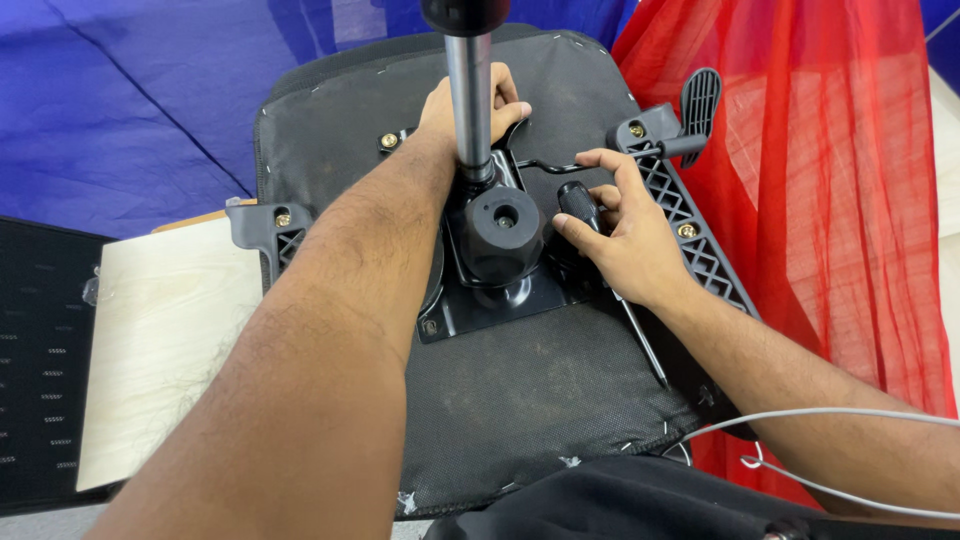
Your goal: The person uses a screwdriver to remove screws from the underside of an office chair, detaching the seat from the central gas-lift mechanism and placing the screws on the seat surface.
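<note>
An office chair seat (520, 390) lies upside down, its black fabric underside facing up. A black metal mechanism plate (490, 300) with a round knob (503, 228) is fixed at its middle, and a grey gas-lift cylinder (467, 90) stands up from it. My left hand (470, 105) reaches past the cylinder and rests on the far part of the mechanism. My right hand (625, 235) grips a screwdriver (582, 205) by its black handle, right of the knob; the shaft (640, 340) points back toward me under the palm.
Black plastic armrest brackets sit at the left (268, 225) and right (690, 235) of the seat, and a paddle lever (698, 100) sticks out at the far right. Red mesh cloth (830, 200) hangs on the right, blue cloth (120, 100) behind, a pale board (165, 340) on the left.
</note>
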